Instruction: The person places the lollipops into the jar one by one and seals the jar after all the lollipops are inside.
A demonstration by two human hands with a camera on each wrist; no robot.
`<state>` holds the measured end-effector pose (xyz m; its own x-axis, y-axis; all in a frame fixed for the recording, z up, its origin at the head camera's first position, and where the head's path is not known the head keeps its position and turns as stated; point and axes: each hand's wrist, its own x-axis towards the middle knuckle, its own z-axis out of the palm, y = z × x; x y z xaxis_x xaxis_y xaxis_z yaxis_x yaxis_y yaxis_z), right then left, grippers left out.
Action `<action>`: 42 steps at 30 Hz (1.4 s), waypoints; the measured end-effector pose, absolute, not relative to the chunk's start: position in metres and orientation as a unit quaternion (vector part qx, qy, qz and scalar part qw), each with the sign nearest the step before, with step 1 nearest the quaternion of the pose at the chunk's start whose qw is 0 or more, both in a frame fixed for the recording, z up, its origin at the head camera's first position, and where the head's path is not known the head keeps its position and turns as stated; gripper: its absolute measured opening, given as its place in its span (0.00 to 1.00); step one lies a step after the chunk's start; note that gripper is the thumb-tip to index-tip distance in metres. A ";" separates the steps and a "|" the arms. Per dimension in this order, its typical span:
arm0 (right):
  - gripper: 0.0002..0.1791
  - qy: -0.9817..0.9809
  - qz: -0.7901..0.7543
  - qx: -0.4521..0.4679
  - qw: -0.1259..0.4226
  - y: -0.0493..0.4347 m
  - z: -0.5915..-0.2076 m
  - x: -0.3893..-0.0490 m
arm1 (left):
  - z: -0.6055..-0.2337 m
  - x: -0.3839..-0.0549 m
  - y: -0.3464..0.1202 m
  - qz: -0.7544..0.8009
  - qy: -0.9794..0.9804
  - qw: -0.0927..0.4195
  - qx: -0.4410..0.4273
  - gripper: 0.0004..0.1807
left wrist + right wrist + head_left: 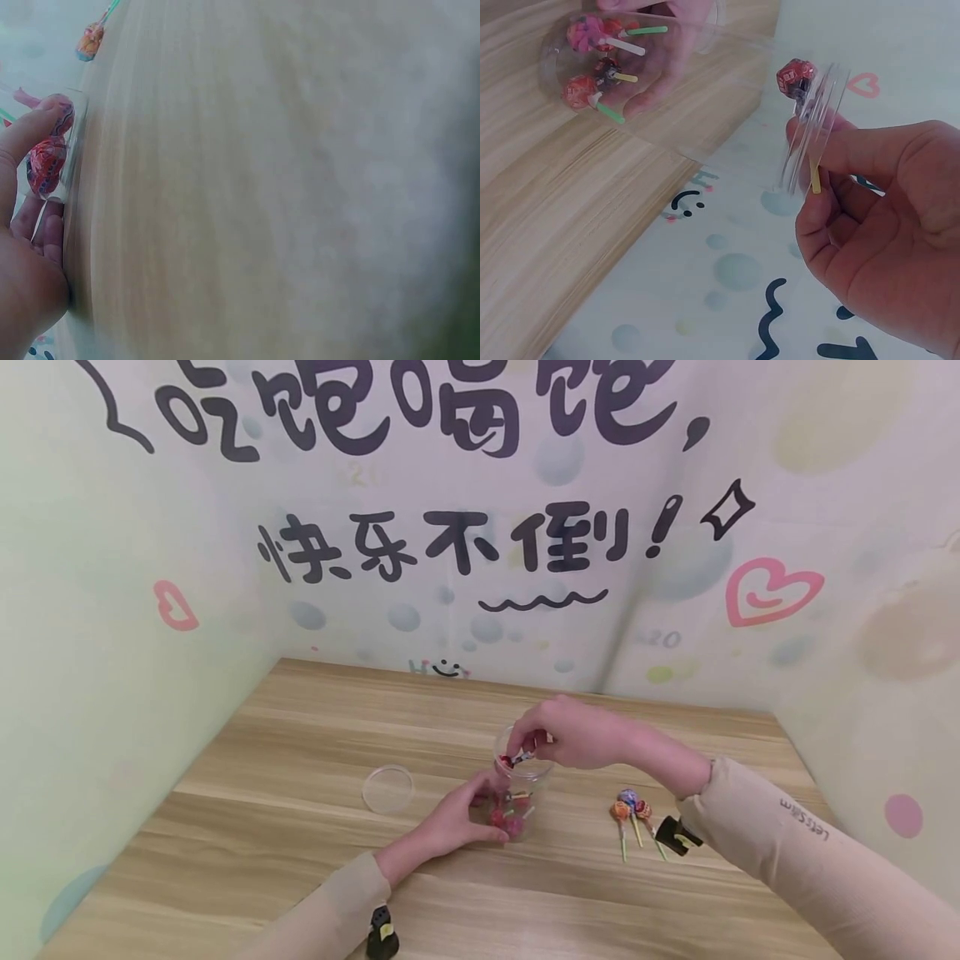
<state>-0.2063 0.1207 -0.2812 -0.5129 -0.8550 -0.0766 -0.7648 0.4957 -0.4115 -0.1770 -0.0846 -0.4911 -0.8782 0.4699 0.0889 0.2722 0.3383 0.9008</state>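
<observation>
A clear plastic jar stands on the table with several wrapped lollipops at its bottom. My left hand grips the jar low on its side, thumb and fingers around the wall. Over the jar's mouth, my right hand pinches a lollipop with a dark red wrapper by its yellow stick. In the right wrist view its head is just inside the rim, while the stick's end sticks out past the fingers. Part of the jar's left side is hidden behind my left hand.
A round clear lid lies flat on the wooden table, left of the jar. To the right, three loose lollipops lie close together near my right forearm. A printed wall covering rises behind the table.
</observation>
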 end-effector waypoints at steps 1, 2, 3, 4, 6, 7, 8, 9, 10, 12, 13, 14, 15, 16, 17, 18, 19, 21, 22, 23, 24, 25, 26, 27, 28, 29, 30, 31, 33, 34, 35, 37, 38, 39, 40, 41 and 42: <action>0.16 0.854 -0.165 -0.474 0.137 0.121 -0.281 -0.206 | -0.491 -0.177 -0.085 0.527 0.813 0.094 0.228 0.37; 0.16 0.855 -0.165 -0.473 0.137 0.121 -0.282 -0.206 | -0.491 -0.177 -0.085 0.528 0.813 0.095 0.228 0.37; 0.16 0.855 -0.165 -0.473 0.136 0.121 -0.282 -0.206 | -0.491 -0.177 -0.084 0.528 0.812 0.096 0.228 0.37; 0.16 0.855 -0.165 -0.472 0.135 0.121 -0.282 -0.206 | -0.491 -0.177 -0.084 0.529 0.812 0.096 0.227 0.37; 0.16 0.856 -0.164 -0.472 0.134 0.121 -0.282 -0.206 | -0.491 -0.177 -0.084 0.529 0.812 0.097 0.226 0.37; 0.16 0.856 -0.164 -0.472 0.133 0.121 -0.283 -0.206 | -0.491 -0.177 -0.084 0.528 0.813 0.097 0.225 0.36; 0.16 0.857 -0.164 -0.471 0.133 0.121 -0.283 -0.206 | -0.491 -0.177 -0.084 0.528 0.813 0.097 0.225 0.36; 0.16 0.858 -0.163 -0.469 0.132 0.121 -0.283 -0.206 | -0.491 -0.177 -0.084 0.528 0.813 0.097 0.225 0.36; 0.16 0.859 -0.164 -0.468 0.132 0.121 -0.283 -0.206 | -0.491 -0.177 -0.084 0.528 0.814 0.096 0.225 0.36; 0.16 0.861 -0.163 -0.463 0.131 0.121 -0.283 -0.206 | -0.491 -0.178 -0.084 0.527 0.814 0.097 0.224 0.37; 0.15 0.863 -0.162 -0.460 0.131 0.121 -0.283 -0.206 | -0.492 -0.178 -0.084 0.526 0.814 0.097 0.224 0.37; 0.16 0.865 -0.161 -0.457 0.131 0.121 -0.283 -0.206 | -0.492 -0.178 -0.084 0.527 0.813 0.098 0.224 0.37; 0.16 0.866 -0.160 -0.455 0.130 0.121 -0.283 -0.205 | -0.493 -0.178 -0.084 0.528 0.813 0.098 0.225 0.38; 0.17 0.868 -0.159 -0.453 0.130 0.121 -0.283 -0.205 | -0.493 -0.178 -0.084 0.529 0.812 0.098 0.225 0.39; 0.18 0.869 -0.158 -0.451 0.130 0.121 -0.283 -0.205 | -0.493 -0.178 -0.083 0.530 0.812 0.098 0.226 0.40; 0.18 0.869 -0.158 -0.450 0.130 0.121 -0.283 -0.204 | -0.494 -0.179 -0.083 0.532 0.810 0.097 0.229 0.40; 0.18 0.869 -0.158 -0.450 0.129 0.121 -0.283 -0.204 | -0.494 -0.179 -0.083 0.534 0.808 0.096 0.231 0.40; 0.18 0.869 -0.159 -0.450 0.128 0.121 -0.283 -0.204 | -0.495 -0.179 -0.083 0.537 0.805 0.095 0.234 0.41; 0.18 0.869 -0.160 -0.451 0.128 0.121 -0.283 -0.204 | -0.495 -0.179 -0.083 0.538 0.804 0.094 0.235 0.41; 0.18 0.869 -0.161 -0.451 0.127 0.120 -0.283 -0.204 | -0.495 -0.179 -0.083 0.538 0.804 0.094 0.235 0.40; 0.18 0.868 -0.162 -0.451 0.126 0.120 -0.283 -0.204 | -0.495 -0.179 -0.084 0.539 0.803 0.094 0.235 0.40; 0.18 0.868 -0.162 -0.451 0.125 0.121 -0.283 -0.204 | -0.495 -0.179 -0.084 0.539 0.804 0.094 0.234 0.40; 0.18 0.869 -0.163 -0.452 0.124 0.121 -0.284 -0.204 | -0.494 -0.179 -0.084 0.538 0.805 0.095 0.232 0.40; 0.18 0.868 -0.164 -0.452 0.123 0.121 -0.284 -0.204 | -0.494 -0.179 -0.085 0.537 0.806 0.095 0.231 0.40; 0.18 0.868 -0.165 -0.452 0.122 0.121 -0.284 -0.204 | -0.494 -0.179 -0.085 0.536 0.806 0.096 0.230 0.40; 0.18 0.869 -0.166 -0.451 0.121 0.121 -0.284 -0.204 | -0.493 -0.179 -0.085 0.536 0.806 0.096 0.231 0.40; 0.18 0.869 -0.168 -0.450 0.120 0.122 -0.284 -0.204 | -0.493 -0.179 -0.085 0.535 0.807 0.097 0.231 0.41; 0.18 0.869 -0.171 -0.448 0.118 0.122 -0.284 -0.204 | -0.492 -0.179 -0.085 0.535 0.807 0.096 0.232 0.41; 0.18 0.870 -0.180 -0.443 0.117 0.124 -0.285 -0.204 | -0.491 -0.180 -0.084 0.534 0.807 0.095 0.234 0.41; 0.17 0.870 -0.186 -0.442 0.115 0.125 -0.286 -0.204 | -0.491 -0.180 -0.084 0.534 0.807 0.094 0.235 0.41; 0.17 0.870 -0.193 -0.439 0.113 0.127 -0.286 -0.204 | -0.491 -0.180 -0.084 0.533 0.807 0.093 0.236 0.42; 0.16 0.870 -0.209 -0.434 0.102 0.130 -0.286 -0.203 | -0.491 -0.180 -0.084 0.535 0.806 0.093 0.237 0.42; 0.16 0.870 -0.217 -0.433 0.095 0.132 -0.285 -0.203 | -0.491 -0.180 -0.084 0.534 0.807 0.094 0.236 0.42; 0.15 0.869 -0.227 -0.430 0.089 0.134 -0.285 -0.202 | -0.491 -0.180 -0.084 0.534 0.806 0.095 0.235 0.42; 0.15 0.870 -0.235 -0.426 0.082 0.137 -0.284 -0.201 | -0.491 -0.180 -0.084 0.535 0.806 0.096 0.234 0.43; 0.14 0.872 -0.241 -0.420 0.075 0.139 -0.283 -0.200 | -0.491 -0.179 -0.084 0.536 0.806 0.096 0.233 0.43; 0.14 0.874 -0.246 -0.413 0.069 0.142 -0.283 -0.200 | -0.491 -0.179 -0.084 0.537 0.805 0.097 0.230 0.43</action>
